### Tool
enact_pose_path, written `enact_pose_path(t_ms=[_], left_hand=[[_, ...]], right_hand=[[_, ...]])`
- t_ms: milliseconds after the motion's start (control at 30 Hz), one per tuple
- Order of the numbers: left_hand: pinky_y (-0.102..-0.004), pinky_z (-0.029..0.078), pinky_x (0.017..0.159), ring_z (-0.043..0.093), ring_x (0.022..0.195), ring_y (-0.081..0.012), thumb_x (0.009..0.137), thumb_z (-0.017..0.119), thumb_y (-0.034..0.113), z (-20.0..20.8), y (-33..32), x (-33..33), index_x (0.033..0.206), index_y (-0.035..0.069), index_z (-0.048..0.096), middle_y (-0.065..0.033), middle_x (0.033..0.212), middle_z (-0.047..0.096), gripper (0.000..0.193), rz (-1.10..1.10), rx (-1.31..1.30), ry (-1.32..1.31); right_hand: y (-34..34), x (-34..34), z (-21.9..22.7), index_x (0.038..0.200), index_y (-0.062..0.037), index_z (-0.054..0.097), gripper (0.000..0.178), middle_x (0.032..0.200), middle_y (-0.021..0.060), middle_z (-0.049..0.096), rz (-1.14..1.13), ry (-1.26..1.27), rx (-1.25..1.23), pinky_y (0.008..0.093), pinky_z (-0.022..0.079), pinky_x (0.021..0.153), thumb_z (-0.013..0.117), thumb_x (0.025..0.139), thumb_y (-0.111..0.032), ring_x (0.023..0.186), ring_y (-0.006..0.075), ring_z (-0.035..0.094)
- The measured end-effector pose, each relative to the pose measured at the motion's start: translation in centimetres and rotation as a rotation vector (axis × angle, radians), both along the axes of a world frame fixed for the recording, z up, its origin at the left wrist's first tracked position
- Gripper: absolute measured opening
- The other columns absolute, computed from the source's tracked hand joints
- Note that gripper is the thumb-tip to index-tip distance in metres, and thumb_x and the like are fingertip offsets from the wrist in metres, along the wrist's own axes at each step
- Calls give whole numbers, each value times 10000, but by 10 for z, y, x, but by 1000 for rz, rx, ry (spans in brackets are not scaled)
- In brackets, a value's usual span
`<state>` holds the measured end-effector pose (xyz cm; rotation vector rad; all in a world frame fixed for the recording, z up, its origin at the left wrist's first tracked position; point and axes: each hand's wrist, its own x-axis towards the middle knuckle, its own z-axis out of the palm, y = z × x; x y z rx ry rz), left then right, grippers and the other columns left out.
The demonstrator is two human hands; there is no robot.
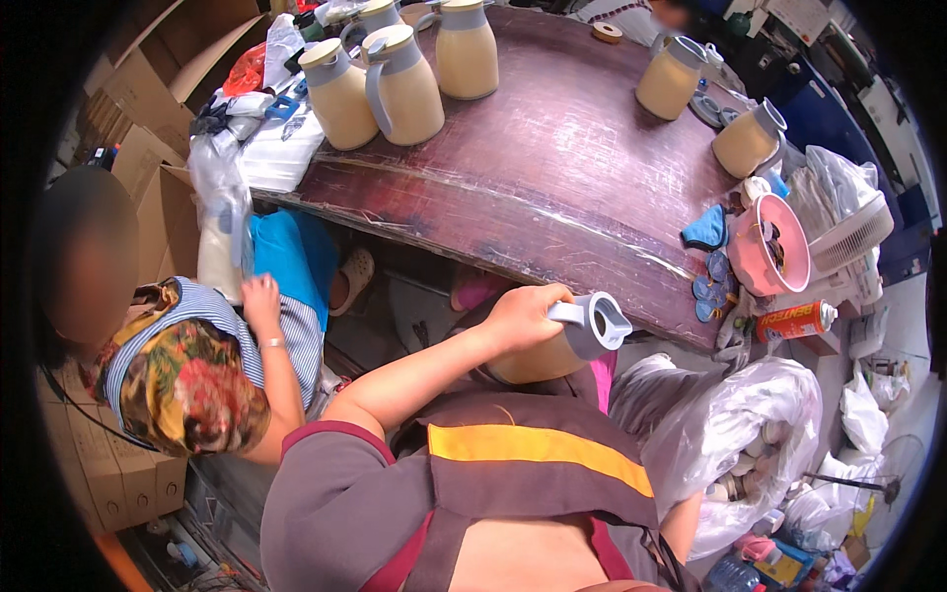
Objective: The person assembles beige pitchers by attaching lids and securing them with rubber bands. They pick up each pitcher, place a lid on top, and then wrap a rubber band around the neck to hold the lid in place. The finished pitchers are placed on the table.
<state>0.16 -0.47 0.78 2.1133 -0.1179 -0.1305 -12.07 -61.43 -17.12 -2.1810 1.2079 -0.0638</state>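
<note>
My left hand is closed round the grey handle of a cream vacuum jug, held over my lap below the table edge. The jug tilts to the right, and its grey neck shows an uncovered mouth. At my right side, my right forearm reaches to a big clear plastic bag; the right hand's fingers are hidden there. Inside the bag lie several pale, round, cap-like pieces. On the dark wooden table, a lidded cream jug stands among others at the far left.
Two lidless-looking jugs stand at the table's right. Near its right corner are a pink basin, a blue cloth and an orange spray can. A co-worker sits close on my left, handling a plastic-wrapped jug. Cardboard boxes stand behind.
</note>
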Motion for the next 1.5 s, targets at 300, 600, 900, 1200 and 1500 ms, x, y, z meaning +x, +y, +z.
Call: enact_pose_path(t_ms=[300, 600, 900, 1200, 1500], left_hand=[[-372, 502, 746, 657, 863, -309, 732, 601, 178, -7, 13, -5, 1025, 80, 647, -153, 914, 672, 312, 99, -107, 41], [-386, 502, 745, 652, 873, -319, 736, 615, 200, -3, 13, -5, 1033, 93, 640, -154, 920, 673, 317, 69, -70, 17], [-360, 501, 765, 657, 885, -303, 727, 600, 177, -10, 25, -11, 1034, 90, 643, -150, 938, 673, 322, 45, -109, 15], [-389, 499, 745, 638, 890, -331, 739, 600, 176, -11, 2, -16, 1020, 103, 626, -146, 934, 658, 291, -26, -1, -45], [-386, 503, 730, 630, 904, -326, 710, 619, 131, -5, 10, -39, 989, 93, 619, -132, 965, 649, 282, -79, 68, -151]], right_hand=[[7, 1, 14, 1069, -24, 636, 259, 1047, 179, 653, 21, -3, 39, 427, 472, 836, 547, 924, -219, 948, 366, 600], [6, 5, 24, 1066, -32, 639, 261, 1039, 176, 655, 50, 21, 43, 435, 470, 827, 560, 916, -231, 950, 367, 598], [-11, 9, 85, 1063, -41, 642, 264, 1031, 174, 657, 269, 97, -443, 443, 468, 818, 574, 909, -244, 951, 368, 595], [219, 103, 243, 1115, 18, 610, 259, 1027, 69, 625, 700, -690, 112, 294, 451, 841, 571, 938, -167, 930, 158, 567], [368, 134, 189, 1253, -30, 561, 371, 1204, 176, 576, 1307, -373, 352, 363, 397, 987, 541, 913, -175, 1141, 306, 538]])
